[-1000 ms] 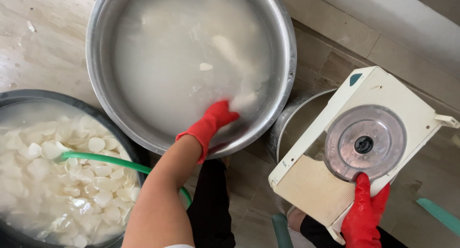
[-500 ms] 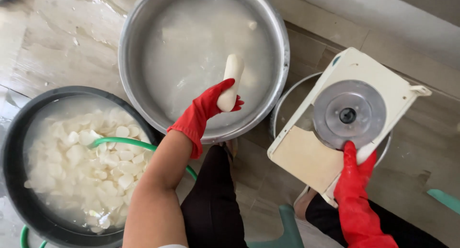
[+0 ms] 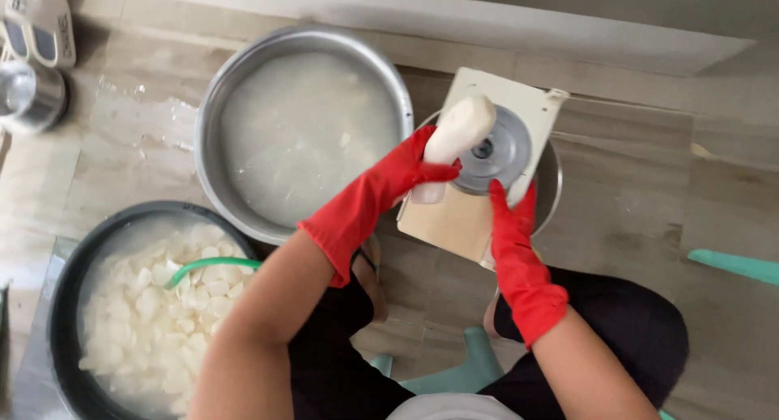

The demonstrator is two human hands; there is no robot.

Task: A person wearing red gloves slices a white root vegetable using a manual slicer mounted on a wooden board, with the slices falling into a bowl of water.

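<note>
My left hand, in a red rubber glove, grips a peeled white root and holds it over a cream slicer board with a round metal blade disc. My right hand, also in a red glove, holds the board's lower right edge. The board rests tilted on a small metal bowl. To the left sits a big steel basin of cloudy water.
A dark tub full of white slices in water, with a green handle across it, stands at lower left. A metal cup and sandals lie at upper left. A teal stool is under me, on wooden floor.
My left hand lifted the white root out of the steel basin and carried it right, onto the slicer. The right hand stayed on the board. The view shifted left.
</note>
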